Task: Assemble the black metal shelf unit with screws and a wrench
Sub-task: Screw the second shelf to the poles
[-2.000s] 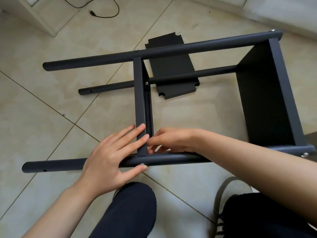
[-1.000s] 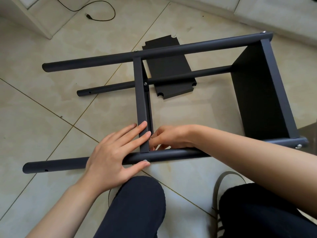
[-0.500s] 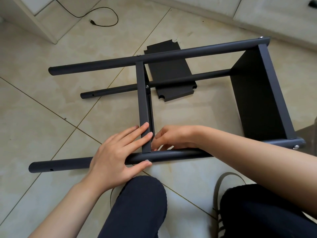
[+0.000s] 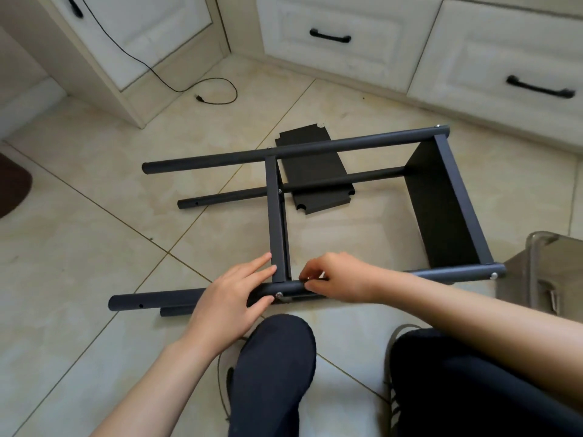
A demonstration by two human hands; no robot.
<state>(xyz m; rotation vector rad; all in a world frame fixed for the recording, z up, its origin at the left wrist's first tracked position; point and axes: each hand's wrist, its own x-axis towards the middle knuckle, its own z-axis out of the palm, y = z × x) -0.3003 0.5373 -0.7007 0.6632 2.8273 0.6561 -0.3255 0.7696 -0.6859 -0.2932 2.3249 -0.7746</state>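
The black shelf unit lies on its side on the tiled floor. Its near pole [image 4: 378, 279] runs left to right in front of me, and the far pole [image 4: 315, 148] lies parallel behind it. A middle shelf [image 4: 275, 216] and an end shelf [image 4: 448, 209] join the two. My left hand [image 4: 233, 298] lays straight fingers against the middle shelf's lower end, thumb under the near pole beside a silver screw [image 4: 279, 294]. My right hand [image 4: 337, 279] curls its fingertips in a pinch on top of the near pole, just right of that joint; what they pinch is hidden.
A loose black shelf panel [image 4: 310, 146] lies flat under the frame. White cabinets with black handles [image 4: 329, 36] line the back, and a black cable [image 4: 217, 99] trails on the tiles. A clear plastic stool [image 4: 549, 272] stands at right, a brown mat [image 4: 12, 184] at left.
The view has tilted up, so the cabinets now show. My right hand has come up from beside the middle shelf onto the near pole. The screw by my left thumb now shows.
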